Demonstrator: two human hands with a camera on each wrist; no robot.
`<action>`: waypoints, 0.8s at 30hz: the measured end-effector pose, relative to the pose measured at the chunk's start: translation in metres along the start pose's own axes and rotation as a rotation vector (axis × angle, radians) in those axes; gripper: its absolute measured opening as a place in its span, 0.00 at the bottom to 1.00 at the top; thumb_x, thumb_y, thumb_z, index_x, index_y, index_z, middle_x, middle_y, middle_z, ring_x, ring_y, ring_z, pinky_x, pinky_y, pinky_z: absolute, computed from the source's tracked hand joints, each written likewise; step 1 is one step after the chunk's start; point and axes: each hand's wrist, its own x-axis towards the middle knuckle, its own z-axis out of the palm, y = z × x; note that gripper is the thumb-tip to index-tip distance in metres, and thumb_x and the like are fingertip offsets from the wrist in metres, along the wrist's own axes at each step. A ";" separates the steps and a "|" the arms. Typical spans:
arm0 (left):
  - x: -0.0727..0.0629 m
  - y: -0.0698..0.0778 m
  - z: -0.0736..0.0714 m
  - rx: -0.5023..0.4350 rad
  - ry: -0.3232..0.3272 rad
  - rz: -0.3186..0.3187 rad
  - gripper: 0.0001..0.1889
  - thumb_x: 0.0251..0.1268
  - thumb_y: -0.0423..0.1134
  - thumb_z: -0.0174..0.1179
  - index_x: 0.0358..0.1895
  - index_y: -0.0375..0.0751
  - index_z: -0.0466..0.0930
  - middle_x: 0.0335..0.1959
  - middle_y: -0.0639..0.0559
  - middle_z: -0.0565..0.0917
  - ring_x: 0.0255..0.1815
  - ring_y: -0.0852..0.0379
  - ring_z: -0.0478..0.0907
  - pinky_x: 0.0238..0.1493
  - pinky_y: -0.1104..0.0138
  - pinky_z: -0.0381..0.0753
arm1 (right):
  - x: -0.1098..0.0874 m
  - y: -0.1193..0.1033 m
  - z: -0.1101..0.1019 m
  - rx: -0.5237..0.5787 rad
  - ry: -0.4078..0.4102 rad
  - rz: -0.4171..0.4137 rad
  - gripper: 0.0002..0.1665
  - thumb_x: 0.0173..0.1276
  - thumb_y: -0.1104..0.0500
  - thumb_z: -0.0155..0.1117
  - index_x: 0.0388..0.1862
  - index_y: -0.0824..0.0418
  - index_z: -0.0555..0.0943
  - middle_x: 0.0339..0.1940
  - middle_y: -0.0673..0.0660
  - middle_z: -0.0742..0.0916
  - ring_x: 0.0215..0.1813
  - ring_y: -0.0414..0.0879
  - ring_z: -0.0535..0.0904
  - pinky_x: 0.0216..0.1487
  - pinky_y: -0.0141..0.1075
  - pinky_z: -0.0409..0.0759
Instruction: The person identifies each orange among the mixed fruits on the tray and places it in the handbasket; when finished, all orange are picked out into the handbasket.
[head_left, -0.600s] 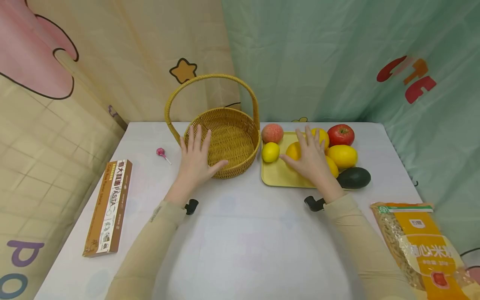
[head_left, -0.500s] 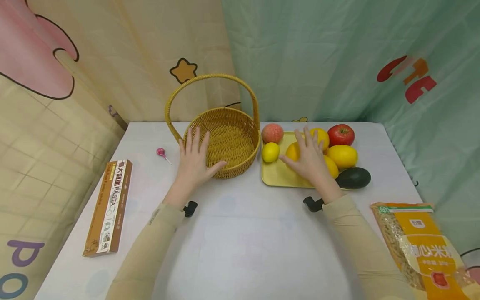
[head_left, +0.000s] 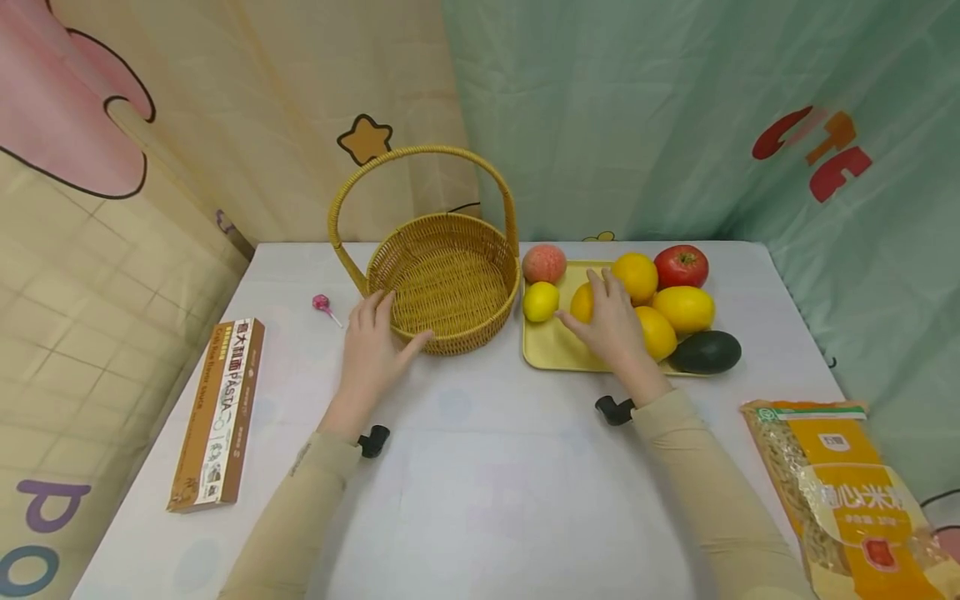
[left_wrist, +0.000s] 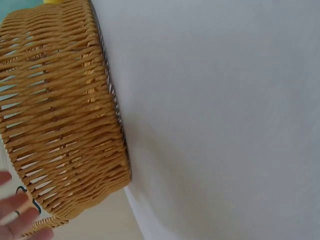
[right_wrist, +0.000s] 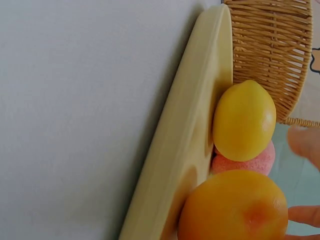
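Observation:
My left hand [head_left: 371, 354] is at the front left of a wicker basket [head_left: 453, 283] with a tall hoop handle, thumb spread and fingers loosely bent by the rim. In the left wrist view, the fingertips [left_wrist: 17, 212] show beside the woven wall. Over a pale yellow tray [head_left: 551, 352] hovers my right hand [head_left: 615, 333], thumb and fingers apart above an orange-yellow fruit [head_left: 582, 302] with a reddish patch. The right wrist view has those fingers right at that fruit's side. A lemon [head_left: 541, 302] and a pink peach [head_left: 545, 263] are left of it.
More fruit sits right of my right hand: a yellow-orange one [head_left: 636, 277], a red apple [head_left: 681, 265], a yellow oval fruit [head_left: 684, 310] and a dark green oval one [head_left: 705, 352]. A pasta box [head_left: 217, 417], a lollipop [head_left: 322, 305] and a food bag [head_left: 847, 492] lie around. Curtains hang behind.
Both hands have drawn back slightly toward me and lowered, their fingers more bent. The left hand has left the basket's interior for its near-left rim. The objects have stayed put.

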 end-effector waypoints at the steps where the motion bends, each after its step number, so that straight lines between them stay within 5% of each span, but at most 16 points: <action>1: -0.002 0.000 0.001 -0.016 0.011 -0.033 0.44 0.64 0.59 0.61 0.71 0.28 0.60 0.71 0.30 0.61 0.72 0.32 0.57 0.71 0.42 0.61 | 0.000 -0.001 0.001 -0.004 0.006 0.002 0.51 0.66 0.42 0.65 0.76 0.67 0.55 0.77 0.72 0.58 0.76 0.68 0.54 0.74 0.62 0.60; 9: -0.006 -0.003 0.006 -0.229 0.042 -0.337 0.39 0.69 0.56 0.56 0.69 0.28 0.58 0.63 0.32 0.67 0.60 0.39 0.70 0.56 0.49 0.77 | 0.001 -0.007 0.008 -0.055 0.025 0.044 0.46 0.64 0.53 0.69 0.73 0.71 0.60 0.73 0.75 0.61 0.72 0.70 0.56 0.73 0.60 0.62; 14: -0.001 -0.005 0.011 -0.409 0.015 -0.468 0.36 0.70 0.50 0.56 0.71 0.29 0.55 0.63 0.34 0.70 0.57 0.41 0.76 0.54 0.52 0.80 | 0.002 -0.007 0.010 -0.057 0.037 0.072 0.47 0.61 0.57 0.72 0.72 0.72 0.60 0.72 0.76 0.60 0.70 0.72 0.57 0.72 0.59 0.63; 24: 0.007 -0.006 0.010 -0.469 0.004 -0.485 0.33 0.68 0.42 0.52 0.72 0.32 0.55 0.65 0.35 0.69 0.55 0.43 0.76 0.50 0.54 0.83 | 0.004 -0.006 0.015 -0.046 0.059 0.051 0.43 0.58 0.62 0.71 0.70 0.70 0.63 0.67 0.75 0.65 0.63 0.71 0.61 0.65 0.59 0.67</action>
